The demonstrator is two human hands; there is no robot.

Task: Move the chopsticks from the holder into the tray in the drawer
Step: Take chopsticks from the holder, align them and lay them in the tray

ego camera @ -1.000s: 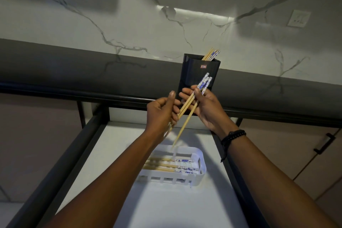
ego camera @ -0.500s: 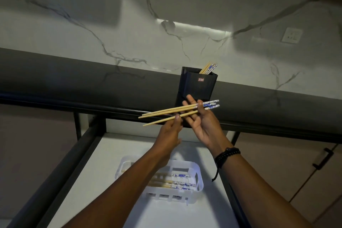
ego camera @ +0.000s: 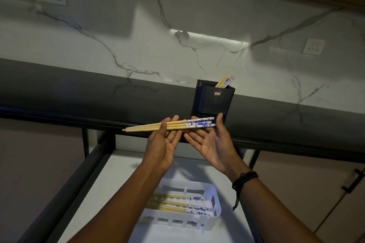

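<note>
Pinching three chopsticks [ego camera: 177, 125] level under the left hand [ego camera: 164, 146] thumb, right hand [ego camera: 213, 144] fingers [ego camera: 192, 137] flat and apart beneath the patterned ends (more in the holder [ego camera: 213, 102]); well above the tray [ego camera: 216, 201] in the drawer [ego camera: 116, 179]; liable to roll off and scatter if tipped while lowering.

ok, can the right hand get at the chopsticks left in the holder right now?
Probably not yet. The holder stands just beyond the right hand with its top open and nothing between, but that hand's fingers lie under the bundle it shares with the left hand. Free it first.
</note>
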